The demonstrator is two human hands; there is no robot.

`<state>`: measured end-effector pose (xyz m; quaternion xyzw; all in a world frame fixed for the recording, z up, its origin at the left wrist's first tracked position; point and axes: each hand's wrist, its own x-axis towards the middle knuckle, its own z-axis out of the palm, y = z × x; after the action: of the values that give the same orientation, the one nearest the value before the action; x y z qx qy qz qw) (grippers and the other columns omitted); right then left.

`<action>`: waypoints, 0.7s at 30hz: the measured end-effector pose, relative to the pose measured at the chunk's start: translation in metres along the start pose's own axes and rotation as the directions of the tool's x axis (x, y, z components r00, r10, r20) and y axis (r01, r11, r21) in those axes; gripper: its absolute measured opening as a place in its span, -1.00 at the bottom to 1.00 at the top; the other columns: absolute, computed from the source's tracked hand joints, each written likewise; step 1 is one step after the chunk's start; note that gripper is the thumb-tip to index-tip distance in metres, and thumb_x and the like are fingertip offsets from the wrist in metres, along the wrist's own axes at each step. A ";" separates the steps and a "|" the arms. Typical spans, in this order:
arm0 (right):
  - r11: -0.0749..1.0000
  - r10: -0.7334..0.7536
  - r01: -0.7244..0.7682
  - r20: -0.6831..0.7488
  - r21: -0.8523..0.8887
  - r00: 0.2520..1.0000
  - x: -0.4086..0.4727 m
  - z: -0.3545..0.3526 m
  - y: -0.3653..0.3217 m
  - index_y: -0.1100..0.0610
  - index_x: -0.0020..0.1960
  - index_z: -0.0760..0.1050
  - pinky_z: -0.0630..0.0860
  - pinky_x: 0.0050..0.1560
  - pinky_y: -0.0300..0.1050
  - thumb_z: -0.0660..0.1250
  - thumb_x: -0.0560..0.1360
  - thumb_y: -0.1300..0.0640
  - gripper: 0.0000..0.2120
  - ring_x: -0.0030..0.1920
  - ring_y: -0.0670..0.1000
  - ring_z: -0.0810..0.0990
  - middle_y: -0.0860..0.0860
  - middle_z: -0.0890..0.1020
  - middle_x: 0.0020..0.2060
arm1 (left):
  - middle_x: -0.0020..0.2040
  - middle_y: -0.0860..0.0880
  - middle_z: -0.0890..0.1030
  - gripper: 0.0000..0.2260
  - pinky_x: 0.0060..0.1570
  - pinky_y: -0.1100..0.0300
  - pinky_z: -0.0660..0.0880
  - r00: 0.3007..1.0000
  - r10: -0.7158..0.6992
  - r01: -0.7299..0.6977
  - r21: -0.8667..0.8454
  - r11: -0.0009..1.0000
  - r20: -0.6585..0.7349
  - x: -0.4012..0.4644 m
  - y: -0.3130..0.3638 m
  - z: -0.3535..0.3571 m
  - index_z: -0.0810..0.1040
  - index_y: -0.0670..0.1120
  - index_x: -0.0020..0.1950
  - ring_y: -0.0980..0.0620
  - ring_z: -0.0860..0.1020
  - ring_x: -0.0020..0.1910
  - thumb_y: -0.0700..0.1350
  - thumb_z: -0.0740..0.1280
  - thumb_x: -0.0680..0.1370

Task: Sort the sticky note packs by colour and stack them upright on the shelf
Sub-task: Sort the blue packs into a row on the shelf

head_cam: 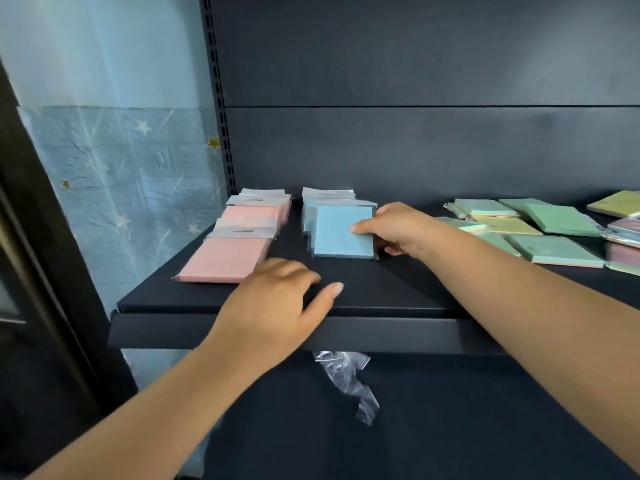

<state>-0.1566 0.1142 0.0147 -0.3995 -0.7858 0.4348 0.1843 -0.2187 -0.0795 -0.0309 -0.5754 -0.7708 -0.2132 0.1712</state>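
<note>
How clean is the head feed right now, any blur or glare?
Head view: left hand slightly motion-smeared; right hand on the blue pack is sharper; wide-angle bend at the frame edges; soft sheen on the shelf's back panel, no harsh glare.

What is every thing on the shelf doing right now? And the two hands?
Blue pack: tilted up, held by the right hand at its edge.
Blue pile: lying behind it.
Pink packs: lying flat, in a row.
Mixed packs: unsorted, lying flat, scattered.
Left hand: empty, resting at the shelf edge.
Right hand: gripping the blue pack.
Plastic wrap: crumpled, hanging below the shelf.
</note>
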 end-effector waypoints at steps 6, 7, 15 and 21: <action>0.967 -0.004 -0.005 -0.035 -0.255 0.999 -0.002 0.006 -0.005 0.14 0.04 0.50 0.30 -0.36 -0.21 0.33 0.47 -0.07 -0.70 -0.29 0.03 0.38 0.05 0.44 -0.27 | -0.38 0.01 0.58 -0.51 -0.39 0.17 0.53 0.996 0.041 -0.036 0.062 0.997 -0.082 0.000 -0.002 0.005 0.61 -0.12 -0.34 -0.02 0.56 -0.34 0.16 0.07 0.50; 0.965 -0.012 0.001 -0.043 -0.263 0.999 -0.004 0.007 -0.006 0.17 0.12 0.50 0.30 -0.34 -0.20 0.32 0.48 -0.07 -0.65 -0.27 0.04 0.39 0.06 0.46 -0.22 | -0.38 0.00 0.58 -0.51 -0.42 0.17 0.53 0.996 0.046 -0.041 0.065 0.997 -0.080 -0.001 -0.002 0.005 0.61 -0.12 -0.34 -0.03 0.56 -0.35 0.16 0.07 0.50; 0.914 -0.197 0.097 -0.221 -0.395 0.955 -0.032 -0.006 0.013 0.19 0.18 0.48 0.40 0.07 -0.15 0.33 0.48 -0.04 -0.62 0.04 0.06 0.51 0.06 0.53 -0.04 | -0.22 -0.04 0.63 -0.55 -0.31 0.13 0.48 0.999 0.040 -0.041 -0.016 0.999 -0.034 0.005 0.004 0.001 0.63 -0.14 -0.17 -0.10 0.59 -0.22 0.13 0.08 0.50; 0.654 -0.358 0.032 -0.272 -0.756 0.893 -0.098 -0.077 0.049 0.08 0.31 0.41 0.36 0.15 -0.11 0.20 0.55 -0.06 -0.61 0.24 0.09 0.45 0.06 0.51 0.24 | 0.03 -0.01 0.59 -0.69 0.00 0.12 0.41 0.975 0.204 -0.202 0.027 0.979 -0.094 0.031 0.064 0.000 0.57 -0.08 0.10 -0.04 0.47 0.12 0.05 0.12 0.59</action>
<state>-0.0247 0.0931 0.0222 -0.4297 -0.8775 -0.0314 0.2106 -0.1661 -0.0388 -0.0073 -0.6388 -0.7007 -0.2154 0.2337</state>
